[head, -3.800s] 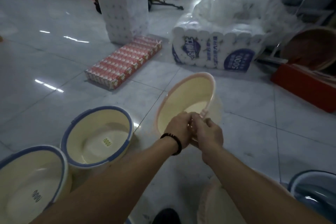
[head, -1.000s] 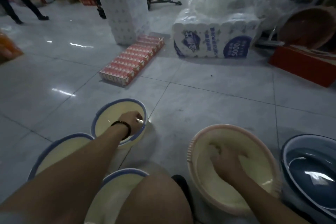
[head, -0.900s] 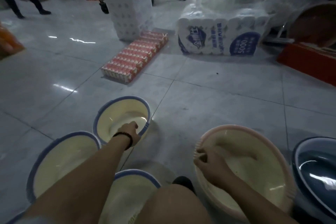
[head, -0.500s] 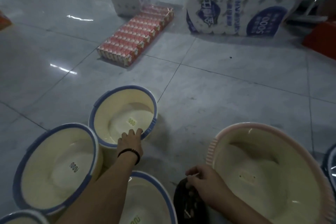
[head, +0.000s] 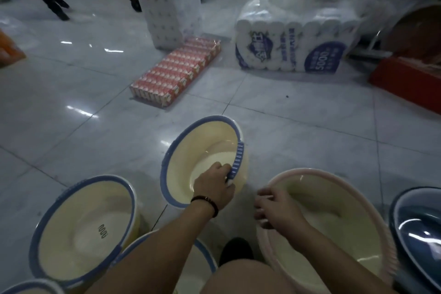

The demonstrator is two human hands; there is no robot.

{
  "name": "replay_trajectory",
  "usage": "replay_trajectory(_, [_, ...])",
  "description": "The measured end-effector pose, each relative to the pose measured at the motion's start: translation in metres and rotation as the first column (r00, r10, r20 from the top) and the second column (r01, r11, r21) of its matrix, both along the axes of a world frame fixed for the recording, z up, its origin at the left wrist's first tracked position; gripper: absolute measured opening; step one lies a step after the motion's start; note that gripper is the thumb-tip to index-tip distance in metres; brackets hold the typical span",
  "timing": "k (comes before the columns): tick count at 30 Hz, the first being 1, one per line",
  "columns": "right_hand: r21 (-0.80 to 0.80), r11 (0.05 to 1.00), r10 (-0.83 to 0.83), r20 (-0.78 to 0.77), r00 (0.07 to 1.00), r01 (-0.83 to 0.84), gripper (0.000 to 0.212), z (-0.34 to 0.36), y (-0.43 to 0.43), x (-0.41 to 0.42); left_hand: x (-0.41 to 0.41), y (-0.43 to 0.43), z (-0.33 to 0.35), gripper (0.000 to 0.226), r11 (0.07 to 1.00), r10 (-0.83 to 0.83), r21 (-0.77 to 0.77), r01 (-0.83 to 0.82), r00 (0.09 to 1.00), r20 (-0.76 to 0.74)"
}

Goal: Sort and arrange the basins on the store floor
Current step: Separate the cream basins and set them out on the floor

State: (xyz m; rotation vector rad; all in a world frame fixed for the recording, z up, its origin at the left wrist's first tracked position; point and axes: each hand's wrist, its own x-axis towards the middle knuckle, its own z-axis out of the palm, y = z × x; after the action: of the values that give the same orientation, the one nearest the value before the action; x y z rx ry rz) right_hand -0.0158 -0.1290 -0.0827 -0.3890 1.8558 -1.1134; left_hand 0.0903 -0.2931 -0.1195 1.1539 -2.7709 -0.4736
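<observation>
L hand [head: 216,187] gripping blue-rim basin [head: 191,150], tissue pack [head: 293,48] "5000"

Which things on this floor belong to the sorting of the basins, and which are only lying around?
Belong to the job:
- tilted blue-rimmed basin, gripped by the left hand
- pink-rimmed basin, right hand at its rim
- blue-rimmed basin with label
- dark blue basin

Just lying about:
- red carton pack
- toilet paper pack
- red box

4 blue-rim basins [head: 202,150], 1 pink-rim basin [head: 334,222], 1 dk blue basin [head: 420,227], 2 hands [head: 213,187]
</observation>
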Motion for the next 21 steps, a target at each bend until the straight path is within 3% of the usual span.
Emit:
replay_trajectory(6, [-0.153,0.96,-0.26,-0.167,0.951,0.236,0.044,0.105,0.029,-0.062,-0.059,0.084,0.114,0.018,0.952,-0.286,-0.148,0.268,0.951,-0.118])
replay_trajectory(8, [-0.204,0.931,-0.343,-0.204,0.917,0.302,0.043,0.131,0.053,-0.079,-0.071,0.11,0.146,0.017,0.906,-0.402,-0.187,0.379,0.909,-0.11])
replay_trajectory(10, [-0.214,0.912,-0.405,-0.345,0.847,0.35,0.034,0.148,0.08,-0.092,-0.084,0.131,0.172,0.02,0.853,-0.503,-0.204,0.48,0.861,-0.077])
replay_trajectory(13, [-0.176,0.901,-0.43,-0.497,0.754,0.397,0.028,0.156,0.122,-0.114,-0.106,0.158,0.205,0.054,0.774,-0.631,-0.058,0.63,0.776,0.018])
replay_trajectory(15, [-0.157,0.897,-0.433,-0.507,0.745,0.414,0.032,0.156,0.149,-0.13,-0.124,0.167,0.22,0.063,0.794,-0.602,0.089,0.601,0.798,-0.011])
replay_trajectory(16, [-0.149,0.895,-0.433,-0.522,0.735,0.421,0.036,0.154,0.162,-0.138,-0.133,0.164,0.221,0.058,0.825,-0.556,0.086,0.558,0.83,-0.044])
replay_trajectory(18, [-0.153,0.885,-0.448,-0.539,0.713,0.44,0.042,0.146,0.186,-0.149,-0.145,0.149,0.219,0.049,0.91,-0.414,-0.047,0.412,0.908,-0.059])
replay_trajectory(20, [-0.163,0.874,-0.466,-0.543,0.698,0.457,0.033,0.131,0.205,-0.157,-0.143,0.13,0.203,0.056,0.966,-0.178,-0.198,0.164,0.982,-0.057])
replay_trajectory(21, [-0.161,0.867,-0.477,-0.543,0.691,0.472,0.026,0.12,0.214,-0.16,-0.137,0.122,0.191,0.06,0.981,-0.035,-0.195,0.016,0.995,-0.093])
